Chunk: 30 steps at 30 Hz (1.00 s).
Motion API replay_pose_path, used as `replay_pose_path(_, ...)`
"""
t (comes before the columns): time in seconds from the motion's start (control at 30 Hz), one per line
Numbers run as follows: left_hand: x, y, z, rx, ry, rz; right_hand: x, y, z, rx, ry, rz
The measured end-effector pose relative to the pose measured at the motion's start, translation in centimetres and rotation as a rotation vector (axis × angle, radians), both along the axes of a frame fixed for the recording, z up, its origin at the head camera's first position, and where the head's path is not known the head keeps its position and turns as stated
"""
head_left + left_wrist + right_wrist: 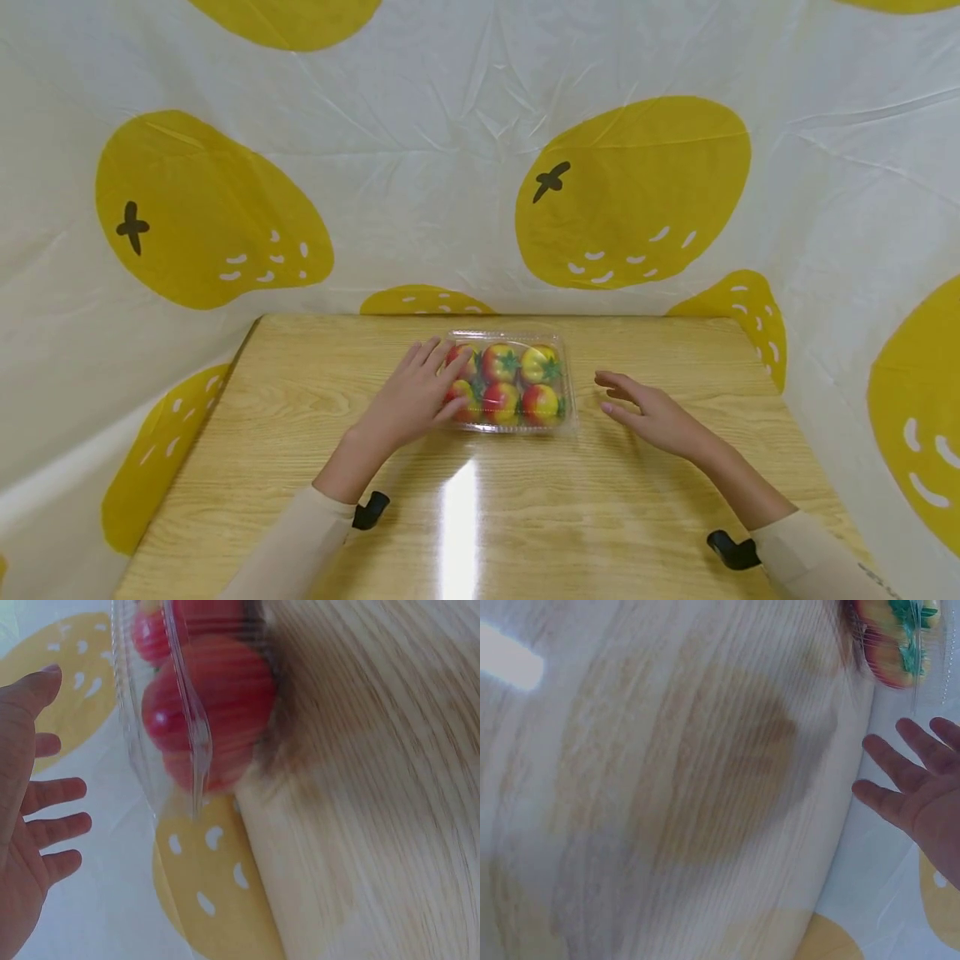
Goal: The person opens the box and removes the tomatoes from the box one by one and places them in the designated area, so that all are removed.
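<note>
A clear plastic clamshell box (pixel 513 383) holding several red and yellow tomatoes sits on the wooden table (pixel 315 433), towards the back middle. My left hand (pixel 420 393) lies with straight fingers on the box's left end, over the lid. My right hand (pixel 647 411) hovers open just right of the box, a small gap from it. The left wrist view shows the box (pixel 196 705) close up, with red tomatoes inside and my left hand's fingers (pixel 46 825) spread. The right wrist view catches a corner of the box (pixel 894 637) and my right hand's fingers (pixel 900 780).
A white cloth with large yellow fruit prints (pixel 630 192) hangs behind and on both sides of the table. A bright glare streak (pixel 459 533) lies on the near part of the tabletop.
</note>
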State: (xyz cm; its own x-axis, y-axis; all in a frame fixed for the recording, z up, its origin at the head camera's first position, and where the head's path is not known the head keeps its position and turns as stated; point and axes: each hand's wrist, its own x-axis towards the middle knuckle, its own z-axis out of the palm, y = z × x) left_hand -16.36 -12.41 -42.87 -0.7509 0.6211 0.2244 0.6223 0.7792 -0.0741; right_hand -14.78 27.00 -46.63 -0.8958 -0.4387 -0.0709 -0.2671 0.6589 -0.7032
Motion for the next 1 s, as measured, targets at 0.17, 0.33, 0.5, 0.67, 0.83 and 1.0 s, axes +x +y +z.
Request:
replay_pose_path(0.17,-0.2,1.1,-0.1,0.02,0.02,-0.033,-0.1,-0.2,-0.6,-0.094,-0.056,0.034)
replay_pose_path(0.33,-0.3,2.1,-0.6,0.048,0.041,-0.08,-0.1,-0.3,-1.5,-0.158,-0.087,0.037)
replay_pose_path(0.5,-0.2,3.0,-1.0,0.04,0.102,-0.143,0.2,-0.5,-2.4,-0.172,-0.08,0.021)
replay_pose_path(0.67,-0.1,4.1,-1.4,0.086,0.151,-0.216,0.2,-0.6,-3.3,-0.205,-0.081,0.054)
replay_pose_path(0.83,0.2,4.9,-1.5,0.119,0.152,-0.267,0.2,-0.6,-3.9,-0.253,-0.139,0.088)
replay_pose_path(1.0,0.3,5.8,-1.7,0.126,0.118,-0.291,0.3,-0.9,-4.3,-0.326,-0.213,0.118)
